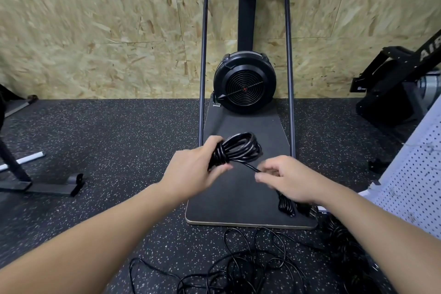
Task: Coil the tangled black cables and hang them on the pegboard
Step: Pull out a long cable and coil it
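my left hand (191, 169) is wrapped around a coiled bundle of black cable (236, 150), fingers curled over the cinched end, thumb lying along the near side. the loops fan out to the right, up in the air over the dark platform (238, 196) of the fan machine (244, 83). one loose strand (250, 166) runs from the bundle down to my right hand (288, 179), which is blurred; the fingers look curled in around that strand, pinching it at the tips. just under my right wrist another wound bundle (286, 205) lies on the platform's near right corner. down on the speckled floor (119, 150) in front of me there's a tangle of loose black cables (250, 265), loops sprawling every way, reaching toward the right under my forearm. the white pegboard (415, 174) leans at the right edge, well apart from the coil in my hand. chipboard wall (95, 31) behind it all.
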A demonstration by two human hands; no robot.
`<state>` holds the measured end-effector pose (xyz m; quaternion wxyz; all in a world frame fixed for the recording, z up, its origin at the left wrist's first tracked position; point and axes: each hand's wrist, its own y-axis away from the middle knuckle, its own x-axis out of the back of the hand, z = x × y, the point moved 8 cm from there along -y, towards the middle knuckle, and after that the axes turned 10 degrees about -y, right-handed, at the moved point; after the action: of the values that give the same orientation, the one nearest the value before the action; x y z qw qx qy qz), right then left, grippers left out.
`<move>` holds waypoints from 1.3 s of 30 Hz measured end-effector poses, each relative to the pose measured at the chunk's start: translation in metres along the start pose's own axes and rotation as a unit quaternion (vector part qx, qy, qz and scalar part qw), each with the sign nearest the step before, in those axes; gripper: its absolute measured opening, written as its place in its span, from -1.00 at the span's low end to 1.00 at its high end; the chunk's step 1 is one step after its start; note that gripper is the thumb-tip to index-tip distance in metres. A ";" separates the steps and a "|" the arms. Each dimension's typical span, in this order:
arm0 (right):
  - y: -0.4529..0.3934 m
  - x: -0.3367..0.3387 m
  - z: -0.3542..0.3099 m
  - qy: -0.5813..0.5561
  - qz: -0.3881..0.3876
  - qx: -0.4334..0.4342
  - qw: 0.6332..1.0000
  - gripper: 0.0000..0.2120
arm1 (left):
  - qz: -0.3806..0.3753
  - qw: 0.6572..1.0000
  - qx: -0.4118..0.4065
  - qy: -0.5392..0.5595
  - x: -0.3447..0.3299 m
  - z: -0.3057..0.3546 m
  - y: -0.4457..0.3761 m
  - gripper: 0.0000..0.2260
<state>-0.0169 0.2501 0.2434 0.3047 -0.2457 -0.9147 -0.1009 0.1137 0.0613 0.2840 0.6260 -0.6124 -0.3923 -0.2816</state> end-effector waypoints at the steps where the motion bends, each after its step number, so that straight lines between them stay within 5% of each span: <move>1: 0.003 -0.004 -0.013 0.020 -0.006 0.022 1.000 -0.75 | -0.013 1.000 0.018 -0.013 -0.006 -0.005 0.000 -0.48; 5: 0.011 -0.022 -0.065 0.098 -0.016 0.102 0.990 -0.57 | -0.090 0.992 0.054 -0.065 -0.033 -0.013 0.005 -0.55; 11: 0.014 -0.032 -0.088 0.198 -0.005 0.156 0.968 -0.59 | -0.166 0.978 -0.022 -0.125 -0.055 0.015 0.015 -0.48; 16: 0.007 0.005 -0.068 0.060 0.058 0.147 0.986 -0.73 | -0.155 0.975 -0.102 -0.123 -0.053 0.041 0.019 -0.24; 27: -0.007 0.023 -0.030 -0.104 0.089 0.062 0.989 -0.83 | -0.060 0.970 -0.234 0.028 -0.022 0.070 0.023 -0.42; 33: -0.008 0.030 -0.020 -0.263 0.068 0.036 0.962 -0.93 | -0.030 0.981 -0.134 0.140 0.003 0.052 0.012 -0.41; 39: -0.008 0.008 -0.020 -0.444 -0.014 0.012 0.896 -0.72 | -0.069 0.964 0.015 0.257 -0.002 0.027 0.007 -0.51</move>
<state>-0.0160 0.2396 0.2639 -0.1314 -0.2489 -0.9593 0.0253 0.1142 0.0880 0.2768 0.6940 -0.4812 -0.2640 -0.4660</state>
